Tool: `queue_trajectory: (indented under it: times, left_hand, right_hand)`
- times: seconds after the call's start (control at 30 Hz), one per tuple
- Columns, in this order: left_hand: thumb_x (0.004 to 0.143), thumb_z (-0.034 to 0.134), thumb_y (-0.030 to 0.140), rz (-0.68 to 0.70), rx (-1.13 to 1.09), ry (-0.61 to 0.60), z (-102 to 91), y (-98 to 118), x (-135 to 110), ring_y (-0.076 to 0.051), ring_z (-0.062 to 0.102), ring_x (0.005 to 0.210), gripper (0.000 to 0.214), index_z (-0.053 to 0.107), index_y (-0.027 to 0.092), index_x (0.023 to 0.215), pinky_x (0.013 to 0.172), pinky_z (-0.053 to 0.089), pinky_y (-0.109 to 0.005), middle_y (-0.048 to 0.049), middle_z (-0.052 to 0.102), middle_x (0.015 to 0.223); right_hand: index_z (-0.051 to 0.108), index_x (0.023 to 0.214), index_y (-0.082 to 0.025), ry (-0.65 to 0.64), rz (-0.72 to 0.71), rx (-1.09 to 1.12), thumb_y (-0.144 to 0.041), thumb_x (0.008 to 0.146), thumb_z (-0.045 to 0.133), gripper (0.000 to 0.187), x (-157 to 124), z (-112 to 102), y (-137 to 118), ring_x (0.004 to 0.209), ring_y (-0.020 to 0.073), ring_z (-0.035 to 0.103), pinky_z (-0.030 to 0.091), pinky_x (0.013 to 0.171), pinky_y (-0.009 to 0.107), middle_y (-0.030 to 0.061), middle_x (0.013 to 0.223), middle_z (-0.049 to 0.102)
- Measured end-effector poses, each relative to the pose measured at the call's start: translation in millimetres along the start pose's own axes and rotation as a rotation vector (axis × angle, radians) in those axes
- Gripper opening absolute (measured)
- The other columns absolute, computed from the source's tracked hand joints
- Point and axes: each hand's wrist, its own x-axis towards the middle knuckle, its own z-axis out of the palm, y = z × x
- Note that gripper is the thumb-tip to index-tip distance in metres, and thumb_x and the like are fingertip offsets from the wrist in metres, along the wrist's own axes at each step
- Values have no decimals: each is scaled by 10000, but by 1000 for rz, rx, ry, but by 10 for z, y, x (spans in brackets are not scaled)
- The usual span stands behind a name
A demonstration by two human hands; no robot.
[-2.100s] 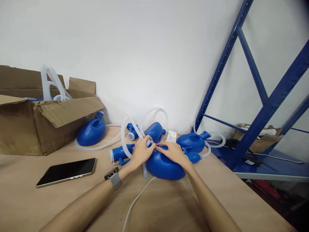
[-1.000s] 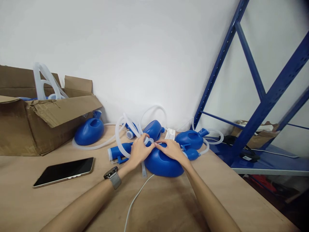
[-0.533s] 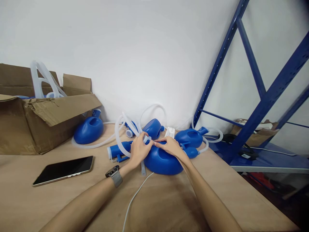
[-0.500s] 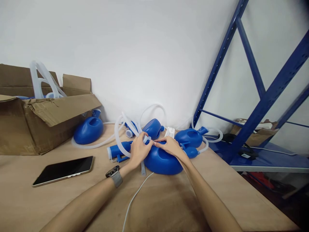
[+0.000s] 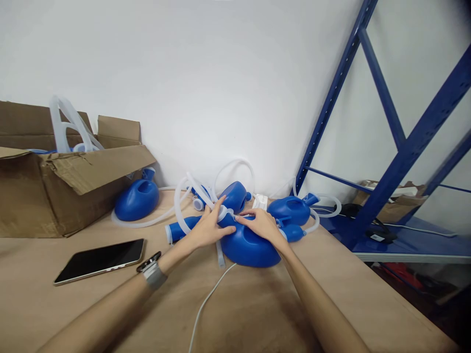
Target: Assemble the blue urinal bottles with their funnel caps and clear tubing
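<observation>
A blue plastic jug (image 5: 247,249) lies on the wooden table in front of me, with a translucent white tube (image 5: 191,189) meeting its neck. My left hand (image 5: 208,228) rests on the jug's left side, fingers stretched out toward the tube's end fitting. My right hand (image 5: 260,223) lies on top of the jug, its fingertips pinched at the same fitting. A watch sits on my left wrist.
Several more blue jugs (image 5: 137,200) and looped tubes lie along the wall. An open cardboard box (image 5: 44,189) with tubes stands at the left. A dark phone (image 5: 100,260) lies face up on the table. A blue metal rack (image 5: 397,162) stands at the right. A white cable (image 5: 206,304) runs toward me.
My left hand has uncurled from the tube fitting and now lies flatter, fingers extended; its wrist has dropped lower left. My right hand stays on the jug.
</observation>
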Motion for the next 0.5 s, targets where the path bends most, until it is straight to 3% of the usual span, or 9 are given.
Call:
queue_trajectory:
  times: [0.07, 0.17, 0.2, 0.27, 0.33, 0.37, 0.43, 0.5]
  left_hand:
    - [791, 738, 494, 19, 25, -44, -198, 46, -125, -270, 680, 1018, 791, 479, 287, 1510, 893, 555, -399, -139, 581, 1405]
    - [893, 588, 468, 90, 41, 92, -529, 56, -270, -200, 662, 775, 380, 694, 243, 1181, 729, 530, -311, -56, 729, 1012]
    - [912, 544, 458, 87, 62, 158, -639, 22, -292, -177, 620, 664, 296, 709, 224, 989, 666, 496, -289, -21, 700, 797]
    - [920, 491, 465, 44, 146, 273, -833, -109, -295, -145, 495, 517, 352, 582, 218, 687, 578, 405, -274, 27, 524, 539]
    - [922, 448, 490, -13, 206, 294, -954, -305, -267, -150, 482, 526, 423, 481, 222, 596, 565, 369, -274, 21, 481, 522]
    - [914, 453, 507, -65, 246, 273, -976, -413, -253, -165, 516, 553, 417, 507, 224, 613, 576, 380, -279, 10, 521, 550]
    - [821, 592, 573, -131, 333, 179, -945, -621, -243, -231, 636, 696, 353, 652, 227, 781, 656, 456, -305, -33, 682, 742]
    - [679, 750, 598, -107, 320, 90, -849, -794, -262, -313, 699, 932, 500, 724, 249, 1035, 797, 516, -350, -90, 754, 1032]
  right_hand:
    - [813, 1068, -309, -2, -3, 18, -661, 867, 649, 437, 7, -11, -5, 1146, 308, 714, 511, 973, 404, 30, 1166, 795]
    - [800, 1088, -300, -11, -10, 20, -637, 874, 651, 426, 18, -35, 3, 1137, 315, 712, 507, 962, 417, 37, 1169, 793]
    - [793, 1106, -296, -7, 1, 9, -634, 877, 648, 433, 25, -42, 15, 1149, 324, 705, 505, 963, 428, 44, 1180, 789]
    - [778, 1148, -290, 0, 26, -14, -639, 887, 631, 460, 46, -52, 50, 1177, 341, 687, 500, 972, 450, 60, 1200, 778]
    - [758, 1192, -283, -5, 31, -17, -633, 907, 606, 477, 70, -54, 90, 1182, 340, 678, 501, 980, 458, 71, 1210, 766]
    - [741, 1226, -278, 3, 7, -15, -612, 920, 597, 476, 76, -52, 104, 1176, 330, 677, 504, 985, 452, 76, 1219, 754]
    - [694, 1303, -255, 97, -106, -25, -537, 951, 576, 466, 54, -40, 105, 1173, 305, 663, 502, 1005, 438, 94, 1249, 715]
    - [680, 1304, -228, 259, -266, -57, -457, 992, 527, 416, -38, -11, 62, 1177, 286, 642, 488, 1029, 422, 117, 1242, 687]
